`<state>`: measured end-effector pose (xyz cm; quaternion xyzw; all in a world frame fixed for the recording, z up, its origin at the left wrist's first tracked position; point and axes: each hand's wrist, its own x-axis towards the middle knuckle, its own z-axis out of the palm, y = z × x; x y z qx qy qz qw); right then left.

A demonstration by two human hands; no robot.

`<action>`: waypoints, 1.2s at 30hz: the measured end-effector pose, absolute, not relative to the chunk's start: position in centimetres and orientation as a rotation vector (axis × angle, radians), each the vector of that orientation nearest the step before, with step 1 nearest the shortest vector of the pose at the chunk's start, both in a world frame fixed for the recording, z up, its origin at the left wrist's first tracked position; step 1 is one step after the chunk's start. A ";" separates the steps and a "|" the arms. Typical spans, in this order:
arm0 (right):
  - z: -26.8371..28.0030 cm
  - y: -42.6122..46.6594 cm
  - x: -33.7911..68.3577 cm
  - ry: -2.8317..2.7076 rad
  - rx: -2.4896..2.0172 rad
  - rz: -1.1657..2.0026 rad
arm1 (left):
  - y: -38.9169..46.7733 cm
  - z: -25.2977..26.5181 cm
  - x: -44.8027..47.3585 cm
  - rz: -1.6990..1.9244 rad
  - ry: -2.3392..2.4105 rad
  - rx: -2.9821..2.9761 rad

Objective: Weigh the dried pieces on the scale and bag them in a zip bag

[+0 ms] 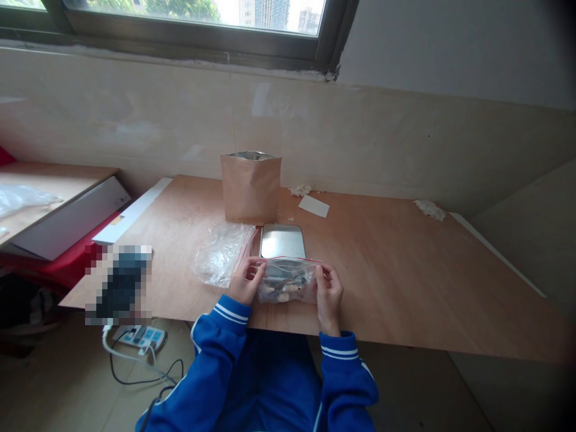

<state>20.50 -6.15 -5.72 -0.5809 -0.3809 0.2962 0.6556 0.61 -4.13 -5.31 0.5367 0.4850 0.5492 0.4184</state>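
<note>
I hold a small clear zip bag [288, 281] with a red seal line upright at the near edge of the wooden table [405, 276]. Dark and pale small items fill its lower part. My left hand [245, 282] pinches the bag's left top corner. My right hand [329, 294] grips its right side. Just behind the bag lies a flat silver scale [282, 241]. A pile of empty clear zip bags [222, 252] lies to the left of my left hand. A brown paper pouch [251, 187] stands open-topped behind the scale.
A white slip of paper [314, 206] and crumpled tissue bits [429, 209] lie further back on the table. A blurred dark object [119, 285] sits at the table's left front corner. A power strip [141, 337] with cables lies on the floor. A second desk [49, 186] stands at left.
</note>
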 end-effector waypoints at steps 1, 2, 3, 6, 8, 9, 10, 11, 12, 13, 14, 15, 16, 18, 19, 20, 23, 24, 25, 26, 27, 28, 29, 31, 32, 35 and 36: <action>-5.7 -6.1 20.5 -0.866 -1.318 0.676 | -4.1 -5.4 0.6 1.366 1.212 1.345; -5.7 -6.2 20.5 -0.867 -1.319 0.682 | -4.1 -5.5 0.6 1.361 1.210 1.338; -5.6 -6.2 20.4 -0.866 -1.318 0.686 | -4.0 -5.6 0.6 1.361 1.210 1.329; -5.5 -6.2 20.3 -0.859 -1.311 0.687 | -4.0 -5.7 0.6 1.375 1.211 1.305; -5.5 -6.1 20.3 -0.849 -1.313 0.668 | -4.0 -5.7 0.6 1.386 1.207 1.290; -5.5 -6.1 20.3 -0.845 -1.317 0.657 | -4.1 -5.7 0.7 1.392 1.202 1.283; -5.5 -6.1 20.3 -0.844 -1.321 0.648 | -4.1 -5.7 0.7 1.396 1.197 1.278; -5.6 -6.1 20.3 -0.845 -1.324 0.642 | -4.1 -5.7 0.7 1.398 1.192 1.273; -5.6 -6.0 20.3 -0.847 -1.326 0.638 | -4.1 -5.7 0.7 1.398 1.188 1.270; -5.6 -6.0 20.3 -0.850 -1.327 0.637 | -4.1 -5.7 0.7 1.398 1.185 1.267; -5.7 -6.0 20.3 -0.855 -1.327 0.637 | -4.1 -5.7 0.7 1.400 1.184 1.264; -5.7 -6.0 20.3 -0.858 -1.327 0.636 | -4.1 -5.7 0.7 1.403 1.183 1.262; -5.8 -6.0 20.3 -0.860 -1.326 0.635 | -4.1 -5.7 0.7 1.408 1.180 1.258; -5.9 -6.0 20.4 -0.867 -1.321 0.638 | -4.1 -5.7 0.8 1.416 1.170 1.246; -6.0 -6.0 20.4 -0.872 -1.317 0.643 | -4.1 -5.7 0.8 1.415 1.165 1.239; -6.1 -6.0 20.4 -0.877 -1.314 0.649 | -4.1 -5.6 0.9 1.411 1.162 1.233; -6.2 -6.0 20.6 -0.878 -1.309 0.661 | -4.1 -5.5 0.9 1.392 1.171 1.220; -6.3 -6.0 20.6 -0.872 -1.312 0.659 | -4.0 -5.5 0.9 1.385 1.179 1.225; -6.3 -6.0 20.6 -0.866 -1.316 0.655 | -4.0 -5.4 0.9 1.376 1.187 1.234; -6.3 -6.0 20.6 -0.863 -1.320 0.652 | -4.0 -5.3 0.9 1.367 1.193 1.245; -6.3 -6.0 20.6 -0.859 -1.326 0.649 | -4.0 -5.1 0.9 1.360 1.197 1.257; -6.2 -6.0 20.6 -0.855 -1.330 0.646 | -4.0 -5.0 0.8 1.355 1.200 1.264; -6.2 -5.9 20.6 -0.848 -1.333 0.645 | -4.0 -4.9 0.8 1.349 1.202 1.269; -6.2 -5.9 20.6 -0.827 -1.330 0.647 | -4.0 -4.6 0.8 1.328 1.203 1.284; -6.1 -5.9 20.6 -0.816 -1.326 0.653 | -4.0 -4.5 0.8 1.312 1.203 1.298; -5.8 -6.0 20.5 -0.809 -1.305 0.709 | -4.1 -4.4 0.8 1.282 1.197 1.331; -5.7 -6.1 20.5 -0.819 -1.296 0.735 | -4.1 -4.4 0.8 1.281 1.196 1.333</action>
